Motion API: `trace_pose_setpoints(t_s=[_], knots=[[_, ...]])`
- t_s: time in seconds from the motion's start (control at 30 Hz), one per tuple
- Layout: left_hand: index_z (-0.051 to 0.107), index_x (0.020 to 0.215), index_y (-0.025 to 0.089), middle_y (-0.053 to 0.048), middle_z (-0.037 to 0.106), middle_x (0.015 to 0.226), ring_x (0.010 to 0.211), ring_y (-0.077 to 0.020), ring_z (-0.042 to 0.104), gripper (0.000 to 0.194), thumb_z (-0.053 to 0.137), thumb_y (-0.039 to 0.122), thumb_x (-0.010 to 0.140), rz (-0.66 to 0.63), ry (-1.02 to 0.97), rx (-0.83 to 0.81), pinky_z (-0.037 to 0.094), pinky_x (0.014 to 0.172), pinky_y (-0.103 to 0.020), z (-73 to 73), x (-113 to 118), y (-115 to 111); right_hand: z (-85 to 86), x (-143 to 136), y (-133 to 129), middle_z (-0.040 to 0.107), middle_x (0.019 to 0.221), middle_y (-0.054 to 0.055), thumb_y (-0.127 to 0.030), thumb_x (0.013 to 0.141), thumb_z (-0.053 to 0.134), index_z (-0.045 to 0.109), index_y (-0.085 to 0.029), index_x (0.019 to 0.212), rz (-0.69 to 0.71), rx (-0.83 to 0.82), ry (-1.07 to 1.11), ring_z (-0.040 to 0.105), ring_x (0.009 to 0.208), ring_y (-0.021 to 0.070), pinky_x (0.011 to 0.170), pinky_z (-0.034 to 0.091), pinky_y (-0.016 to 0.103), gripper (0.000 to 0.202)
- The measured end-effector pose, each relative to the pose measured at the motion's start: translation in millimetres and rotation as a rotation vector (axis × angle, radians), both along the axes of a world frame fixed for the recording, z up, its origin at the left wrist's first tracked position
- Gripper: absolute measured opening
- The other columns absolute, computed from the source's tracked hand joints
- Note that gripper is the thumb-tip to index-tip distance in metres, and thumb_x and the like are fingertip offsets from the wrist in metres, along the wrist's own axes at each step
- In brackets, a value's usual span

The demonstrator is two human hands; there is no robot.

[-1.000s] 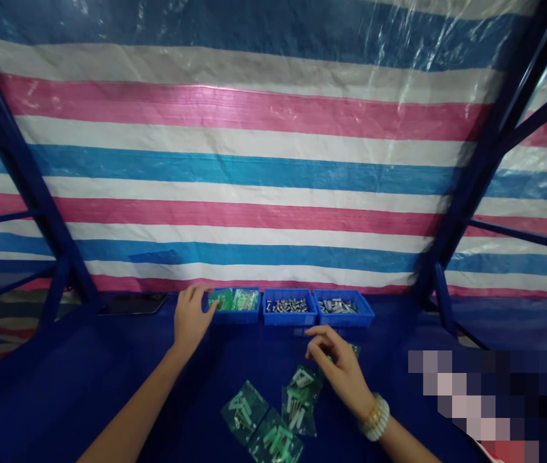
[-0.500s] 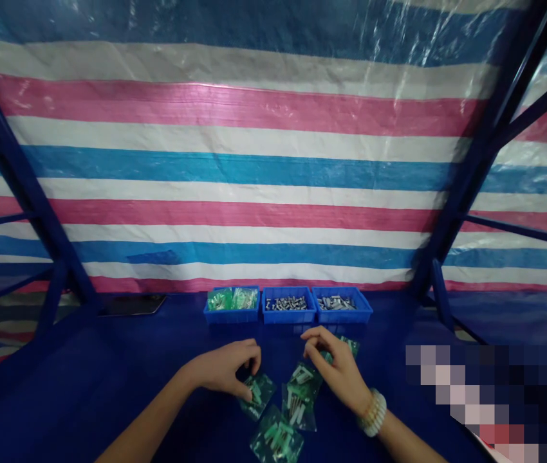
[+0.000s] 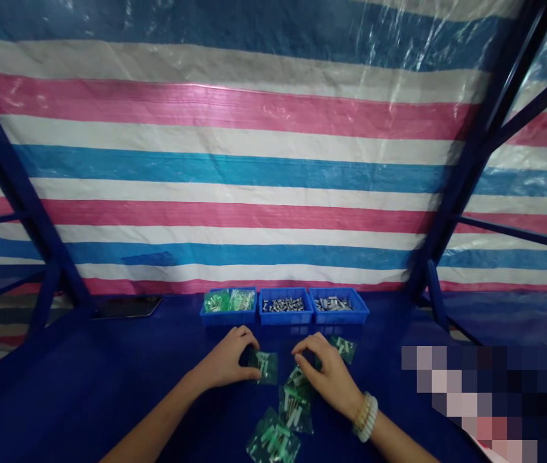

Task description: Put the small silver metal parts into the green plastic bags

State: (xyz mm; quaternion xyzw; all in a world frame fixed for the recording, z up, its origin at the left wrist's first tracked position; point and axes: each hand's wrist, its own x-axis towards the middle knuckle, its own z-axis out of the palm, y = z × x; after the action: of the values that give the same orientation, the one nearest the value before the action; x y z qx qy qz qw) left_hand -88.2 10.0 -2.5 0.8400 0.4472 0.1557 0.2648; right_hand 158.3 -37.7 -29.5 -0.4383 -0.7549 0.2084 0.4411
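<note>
Packets of small parts (image 3: 266,368), lower centre of the frame: one at the fingertips of the left hand (image 3: 225,360), others in an uneven line beside and below the right hand (image 3: 334,379), on the dark blue surface (image 3: 157,347). Left fingers: curved, apart from the thumb, tips at the packet's left edge; firm pinch or light touch, impossible to tell. Right fingers: bent towards the thumb, over or just beside the packets; grip likewise impossible to tell. Already done, judging by the contents: pale and metallic pieces inside the packets laid out. Left over: loose metallic pieces in the middle tray (image 3: 286,317) and right tray (image 3: 341,317), centre of the frame; green and clear bagged items in the left tray (image 3: 229,317). Sealing of the packets and overall proportion finished: not discernible.
</note>
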Motion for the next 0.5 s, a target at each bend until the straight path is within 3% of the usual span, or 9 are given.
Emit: trace_pose_setpoints(t_s=[0.17, 0.33, 0.5], knots=[[0.053, 0.09, 0.018, 0.003, 0.056, 0.074, 0.066, -0.0145, 0.055, 0.023, 0.064, 0.018, 0.07, 0.05, -0.177, -0.108, 0.044, 0.062, -0.026, -12.1, 21.9, -5.1, -5.3, -1.8, 3.9, 0.067, 0.077, 0.003, -0.021, 0.084, 0.057, 0.065, -0.019, 0.089, -0.065, -0.068, 0.125, 0.062, 0.073, 0.02, 0.072, 0.049, 0.035, 0.01], [0.051, 0.084, 0.018, 0.002, 0.057, 0.078, 0.066, -0.0118, 0.056, 0.022, 0.067, 0.024, 0.071, 0.089, -0.595, -0.284, 0.044, 0.063, -0.025, -10.6, 38.4, -13.8, -15.1, -2.8, 11.9, 0.069, 0.076, 0.005, -0.035, 0.075, 0.07, 0.065, -0.015, 0.098, 0.009, -0.313, 0.42, 0.065, 0.067, 0.0188, 0.063, 0.052, 0.031, 0.031], [0.051, 0.081, 0.018, 0.003, 0.057, 0.075, 0.066, -0.0117, 0.056, 0.022, 0.069, 0.029, 0.074, 0.114, -0.709, -0.328, 0.043, 0.063, -0.025, -2.2, 39.8, -18.7, -21.7, -2.5, 15.5, 0.068, 0.08, 0.004, -0.035, 0.066, 0.079, 0.065, -0.016, 0.099, 0.073, -0.43, 0.613, 0.063, 0.064, 0.0148, 0.059, 0.052, 0.027, 0.041]])
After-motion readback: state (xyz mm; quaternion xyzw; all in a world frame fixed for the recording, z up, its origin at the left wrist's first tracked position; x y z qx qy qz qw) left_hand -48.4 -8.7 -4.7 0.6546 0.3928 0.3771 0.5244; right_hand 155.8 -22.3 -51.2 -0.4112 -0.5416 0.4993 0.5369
